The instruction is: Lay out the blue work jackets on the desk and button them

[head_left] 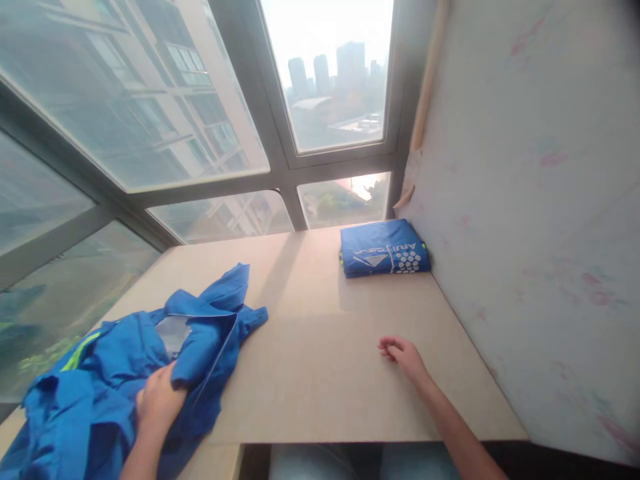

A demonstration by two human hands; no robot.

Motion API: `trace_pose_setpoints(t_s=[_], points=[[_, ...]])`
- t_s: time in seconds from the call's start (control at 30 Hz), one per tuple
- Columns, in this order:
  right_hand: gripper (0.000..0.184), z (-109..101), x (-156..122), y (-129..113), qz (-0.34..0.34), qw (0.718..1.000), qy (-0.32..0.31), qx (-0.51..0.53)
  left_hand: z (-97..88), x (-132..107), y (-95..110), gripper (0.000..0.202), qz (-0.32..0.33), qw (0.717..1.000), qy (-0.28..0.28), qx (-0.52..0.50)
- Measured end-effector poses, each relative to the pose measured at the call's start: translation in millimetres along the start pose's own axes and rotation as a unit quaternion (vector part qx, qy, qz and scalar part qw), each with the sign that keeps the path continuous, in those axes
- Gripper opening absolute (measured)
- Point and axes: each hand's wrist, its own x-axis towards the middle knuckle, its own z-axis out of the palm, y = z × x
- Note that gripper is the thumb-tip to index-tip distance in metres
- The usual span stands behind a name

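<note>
A crumpled blue jacket (115,360) with a grey-white lining patch and a yellow-green stripe lies at the left of the table. My left hand (161,399) is closed on its fabric near the collar, and the fingertips are partly hidden in the folds. Above the bare tabletop on the right is my right hand (404,357), its fingers loosely curled and slightly apart with nothing in them. Farther back, against the wall, lies a folded blue garment (385,248) with white printed lettering and a dotted logo.
The pale wooden table (300,373) ends at a front edge just before my legs (320,463). A flower-patterned wall (540,220) bounds it on the right. Grey-framed windows (330,80) stand along the back and left, with buildings outside.
</note>
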Motion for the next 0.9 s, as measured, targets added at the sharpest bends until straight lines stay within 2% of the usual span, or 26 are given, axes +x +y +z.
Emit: trace_pose_setpoints(t_s=[0.07, 0.17, 0.23, 0.3, 0.37, 0.43, 0.47, 0.5, 0.57, 0.63, 0.77, 0.9], points=[[0.033, -10.3, 15.8, -8.9, -0.008, 0.999, -0.004, -0.052, 18.2, -10.2, -2.2, 0.039, -0.028, 0.999, 0.004, 0.030], [0.036, -26.8, 57.8, -39.1, -0.080, 0.980, 0.067, -0.168, 29.8, -14.1, 4.0, 0.046, -0.033, 0.994, 0.073, 0.068], [0.040, -33.7, 96.2, -68.4, -0.139, 0.949, 0.133, -0.248, 32.8, -9.4, 18.4, 0.045, 0.007, 0.989, 0.136, 0.060], [0.044, -35.4, 137.9, -100.3, -0.206, 0.902, 0.182, -0.332, 43.2, -6.0, 43.6, 0.045, 0.077, 0.982, 0.170, 0.005], [0.047, -33.0, 176.8, -129.6, -0.243, 0.847, 0.199, -0.429, 66.4, -10.1, 78.2, 0.044, 0.156, 0.972, 0.142, -0.102], [0.053, -29.0, 207.9, -151.6, -0.230, 0.797, 0.191, -0.525, 99.5, -23.9, 116.1, 0.037, 0.211, 0.948, 0.051, -0.232], [0.055, -27.1, 219.6, -159.0, -0.215, 0.778, 0.181, -0.562, 116.8, -33.7, 133.7, 0.036, 0.229, 0.935, -0.012, -0.269], [0.054, -25.6, 228.5, -164.0, -0.202, 0.765, 0.170, -0.588, 133.1, -44.4, 149.1, 0.034, 0.248, 0.927, -0.039, -0.278], [0.048, -23.9, 238.1, -167.5, -0.195, 0.752, 0.143, -0.614, 158.3, -65.2, 171.2, 0.031, 0.266, 0.915, -0.063, -0.296], [0.041, -24.0, 238.4, -165.7, -0.202, 0.746, 0.121, -0.622, 171.5, -80.4, 181.7, 0.029, 0.274, 0.914, -0.064, -0.292], [0.034, -27.2, 223.4, -166.2, -0.216, 0.726, 0.117, -0.642, 174.5, -88.1, 182.3, 0.025, 0.270, 0.916, -0.067, -0.288], [0.033, -27.4, 201.2, -195.2, -0.252, 0.702, 0.136, -0.652, 175.1, -84.1, 180.2, 0.024, 0.271, 0.910, -0.068, -0.306]])
